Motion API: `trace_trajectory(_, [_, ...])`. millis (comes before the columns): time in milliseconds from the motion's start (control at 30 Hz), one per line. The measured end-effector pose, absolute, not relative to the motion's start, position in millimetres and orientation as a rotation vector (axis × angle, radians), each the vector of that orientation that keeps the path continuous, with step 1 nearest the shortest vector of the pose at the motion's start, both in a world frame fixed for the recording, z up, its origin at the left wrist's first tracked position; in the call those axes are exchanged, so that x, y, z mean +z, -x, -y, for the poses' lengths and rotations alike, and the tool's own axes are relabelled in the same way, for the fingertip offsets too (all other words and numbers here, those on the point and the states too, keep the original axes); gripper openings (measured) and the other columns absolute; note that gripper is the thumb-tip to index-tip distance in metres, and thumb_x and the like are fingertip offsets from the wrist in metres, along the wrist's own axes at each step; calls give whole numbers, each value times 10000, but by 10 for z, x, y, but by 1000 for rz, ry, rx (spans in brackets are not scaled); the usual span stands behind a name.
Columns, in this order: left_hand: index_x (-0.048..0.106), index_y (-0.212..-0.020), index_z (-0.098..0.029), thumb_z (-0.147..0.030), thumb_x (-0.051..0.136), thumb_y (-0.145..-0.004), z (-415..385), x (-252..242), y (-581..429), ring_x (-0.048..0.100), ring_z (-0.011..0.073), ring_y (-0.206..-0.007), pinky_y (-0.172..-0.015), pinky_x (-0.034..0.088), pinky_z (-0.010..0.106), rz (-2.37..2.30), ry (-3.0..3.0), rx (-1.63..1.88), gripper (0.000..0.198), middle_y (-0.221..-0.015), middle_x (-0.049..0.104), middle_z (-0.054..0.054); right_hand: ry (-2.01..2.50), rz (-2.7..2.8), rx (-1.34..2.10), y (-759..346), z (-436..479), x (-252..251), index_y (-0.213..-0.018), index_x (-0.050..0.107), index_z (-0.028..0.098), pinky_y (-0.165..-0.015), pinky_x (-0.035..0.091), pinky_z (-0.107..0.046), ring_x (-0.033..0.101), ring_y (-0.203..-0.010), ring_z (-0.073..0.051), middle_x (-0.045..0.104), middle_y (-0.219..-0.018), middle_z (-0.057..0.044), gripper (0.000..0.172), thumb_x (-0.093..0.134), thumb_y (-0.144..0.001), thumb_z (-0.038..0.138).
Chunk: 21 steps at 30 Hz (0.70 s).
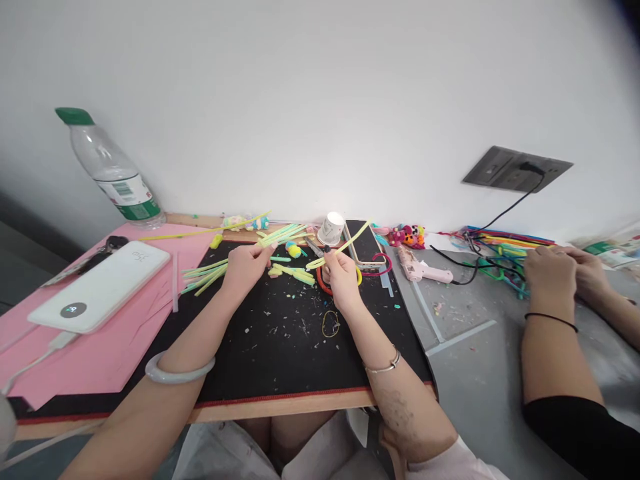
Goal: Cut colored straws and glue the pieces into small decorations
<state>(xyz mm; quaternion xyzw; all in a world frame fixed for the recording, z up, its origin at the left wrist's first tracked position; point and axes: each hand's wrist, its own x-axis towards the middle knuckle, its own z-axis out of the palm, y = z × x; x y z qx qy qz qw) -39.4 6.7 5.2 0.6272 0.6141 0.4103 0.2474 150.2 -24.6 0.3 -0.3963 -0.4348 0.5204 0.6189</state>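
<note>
My left hand [246, 265] is closed in a pinch on a bunch of yellow-green pipe cleaners [283, 235] over the black mat [280, 347]. My right hand [341, 275] pinches one yellow pipe cleaner [345, 247] that slants up to the right. More cut green and yellow pieces [207, 272] lie on the mat to the left. Orange-handled scissors [323, 283] sit partly hidden under my right hand. A small wire loop [330, 324] lies below it.
A white power bank [100, 285] rests on pink paper [100, 347] at left, with a plastic bottle [113, 170] behind. A paper cup [332, 229], phone [366, 245] and pink glue gun [424, 268] stand near the wall. Another person's hands [565, 273] work on coloured pipe cleaners [505, 243] at right.
</note>
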Motion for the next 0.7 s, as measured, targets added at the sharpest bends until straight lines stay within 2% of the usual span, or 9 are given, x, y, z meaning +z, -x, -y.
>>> trace_trajectory(100, [409,-464,-173,-466,510,-829,5,88,360,313,95,-459,-501,250,256,-1646,-2005,1251,479,-446,320,-47,975,1058,1138,-1474,260,-30,-563,363,199,-389,124,-215,181,-384,-42,273,-441,97,434,585,-782,500])
trace_trajectory(133, [429,-506,-172,-444,519,-833,36,100,332,333,97,-482,-512,264,250,-1535,-2107,1271,435,-486,363,-43,997,1087,1117,-1463,264,-41,-557,377,195,-393,136,-215,192,-387,-44,277,-436,94,432,574,-791,500])
trace_trajectory(233, [519,-676,-171,-369,532,-841,109,100,232,423,110,-562,-553,310,239,-1147,-2397,999,259,-657,498,-18,1040,1175,1085,-1430,278,-61,-538,428,181,-405,176,-216,235,-393,-50,309,-425,81,434,550,-809,497])
trace_trajectory(400, [432,-657,-186,-290,350,-940,124,26,143,461,153,-653,-596,316,264,-1077,-2554,865,313,-676,472,3,1090,1236,1030,-1402,297,-56,-511,458,168,-424,244,-216,325,-421,-60,405,-452,47,441,538,-819,473])
trace_trajectory(700, [382,-649,-192,-255,351,-945,137,41,116,436,148,-645,-601,322,267,-997,-2395,892,303,-655,424,-13,1082,1248,1039,-1403,300,-52,-522,464,170,-426,257,-215,329,-423,-62,400,-454,52,407,531,-828,429])
